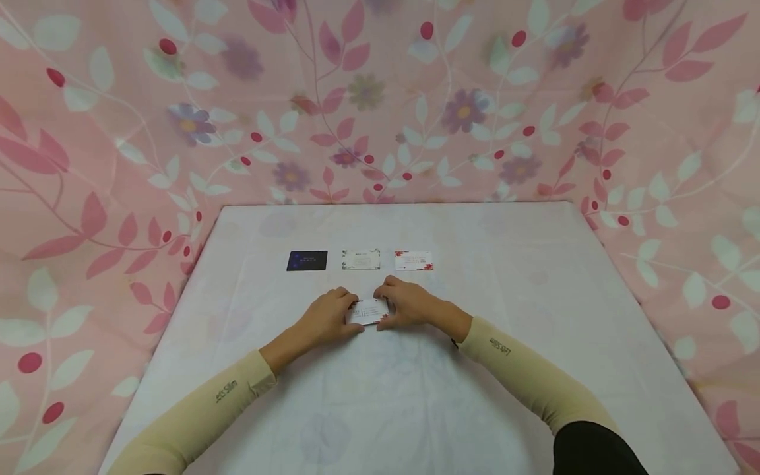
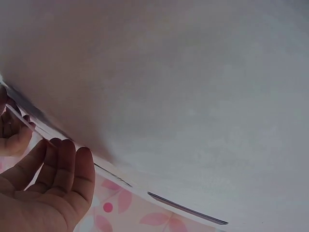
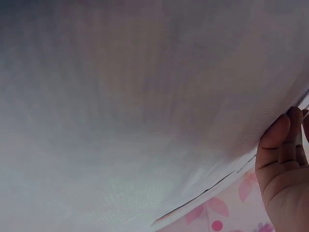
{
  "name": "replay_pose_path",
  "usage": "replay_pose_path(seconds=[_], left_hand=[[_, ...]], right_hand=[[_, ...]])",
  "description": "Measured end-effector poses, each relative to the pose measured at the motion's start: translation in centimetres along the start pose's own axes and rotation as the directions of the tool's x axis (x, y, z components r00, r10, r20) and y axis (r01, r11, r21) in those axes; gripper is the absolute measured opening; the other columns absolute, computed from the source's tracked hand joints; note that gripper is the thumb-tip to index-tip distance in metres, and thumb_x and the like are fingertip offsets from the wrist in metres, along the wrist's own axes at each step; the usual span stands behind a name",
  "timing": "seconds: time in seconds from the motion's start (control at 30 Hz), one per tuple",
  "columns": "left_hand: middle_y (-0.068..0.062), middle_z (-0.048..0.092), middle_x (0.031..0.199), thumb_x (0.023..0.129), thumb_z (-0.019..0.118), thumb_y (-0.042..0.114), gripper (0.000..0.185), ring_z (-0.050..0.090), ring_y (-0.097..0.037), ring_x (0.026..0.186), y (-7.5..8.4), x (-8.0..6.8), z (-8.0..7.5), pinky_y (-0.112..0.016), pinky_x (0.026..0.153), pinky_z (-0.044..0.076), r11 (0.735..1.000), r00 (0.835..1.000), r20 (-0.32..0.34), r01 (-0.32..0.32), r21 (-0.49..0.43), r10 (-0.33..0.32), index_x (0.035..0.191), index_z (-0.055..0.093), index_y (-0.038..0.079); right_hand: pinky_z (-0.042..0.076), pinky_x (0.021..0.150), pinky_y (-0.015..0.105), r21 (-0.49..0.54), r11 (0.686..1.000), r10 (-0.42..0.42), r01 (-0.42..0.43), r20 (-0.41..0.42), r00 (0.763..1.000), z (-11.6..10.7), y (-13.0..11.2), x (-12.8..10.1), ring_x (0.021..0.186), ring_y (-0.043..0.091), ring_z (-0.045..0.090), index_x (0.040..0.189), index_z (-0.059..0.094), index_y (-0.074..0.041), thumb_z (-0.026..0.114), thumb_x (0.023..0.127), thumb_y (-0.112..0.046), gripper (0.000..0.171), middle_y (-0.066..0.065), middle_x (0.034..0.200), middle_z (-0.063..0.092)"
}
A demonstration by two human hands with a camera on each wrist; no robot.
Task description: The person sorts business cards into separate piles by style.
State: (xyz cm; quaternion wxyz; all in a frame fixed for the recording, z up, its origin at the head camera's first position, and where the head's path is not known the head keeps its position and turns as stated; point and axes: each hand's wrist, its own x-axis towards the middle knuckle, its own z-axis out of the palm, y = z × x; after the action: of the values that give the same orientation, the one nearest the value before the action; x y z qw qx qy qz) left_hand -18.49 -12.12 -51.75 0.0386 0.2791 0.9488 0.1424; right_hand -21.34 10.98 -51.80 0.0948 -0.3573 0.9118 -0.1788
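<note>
Steadily, my left hand and right hand pinched the white card; I judged level edges mattered, nearside of the card row.

Both forearms wear snug beige sleeves — the left sleeve and the right sleeve — each printed with small dark lettering. A black garment shows above the right one.

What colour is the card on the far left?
Dark blue, almost black card; the head view shows it best.
</note>
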Motion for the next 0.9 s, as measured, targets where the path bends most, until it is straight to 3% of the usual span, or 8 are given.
replay_pose_path(seconds=[0.23,0.43,0.63,0.9], left_hand=[[-0.010,0.062,0.112,0.074,0.086,0.039,0.064,0.058,-0.023,0.100,-0.5,0.5,-0.2,-0.040,0.091,0.050,1.000,1.000,0.002,0.009,-0.020,-0.008,0.122,0.065,0.002],[-0.010,0.060,0.115,0.077,0.084,0.039,0.063,0.056,-0.023,0.103,-0.9,0.7,-0.2,-0.039,0.092,0.049,0.998,1.000,0.009,-0.027,-0.053,0.028,0.125,0.065,0.002],[-0.011,0.061,0.118,0.079,0.082,0.042,0.064,0.058,-0.025,0.105,-0.9,1.1,-0.3,-0.042,0.094,0.048,1.000,1.000,0.024,-0.018,-0.025,0.019,0.127,0.064,0.004],[-0.012,0.061,0.120,0.080,0.080,0.042,0.064,0.059,-0.027,0.108,-0.5,1.6,-0.4,-0.045,0.095,0.047,0.999,0.999,0.025,-0.038,-0.023,0.038,0.129,0.063,0.004]], right_hand=[[0.044,0.074,0.025,0.007,1.000,0.009,-0.009,-0.014,1.000,-0.4,0.1,-0.3,0.086,0.011,0.050,0.123,0.062,-0.010,0.081,0.078,-0.049,0.062,-0.001,0.113,0.056],[0.044,0.076,0.025,-0.013,0.999,0.033,-0.033,-0.005,0.999,-0.4,0.3,-0.5,0.086,0.010,0.050,0.124,0.062,-0.012,0.079,0.079,-0.051,0.063,-0.002,0.113,0.057],[0.046,0.079,0.025,-0.003,0.999,0.046,-0.046,0.004,0.999,-0.6,0.4,-0.9,0.091,0.009,0.051,0.130,0.060,-0.012,0.076,0.084,-0.045,0.059,0.000,0.122,0.057],[0.044,0.070,0.023,0.094,0.990,0.103,-0.101,-0.011,0.995,-0.9,0.9,-1.5,0.085,0.010,0.049,0.133,0.061,-0.013,0.080,0.081,-0.041,0.062,0.000,0.116,0.052]])
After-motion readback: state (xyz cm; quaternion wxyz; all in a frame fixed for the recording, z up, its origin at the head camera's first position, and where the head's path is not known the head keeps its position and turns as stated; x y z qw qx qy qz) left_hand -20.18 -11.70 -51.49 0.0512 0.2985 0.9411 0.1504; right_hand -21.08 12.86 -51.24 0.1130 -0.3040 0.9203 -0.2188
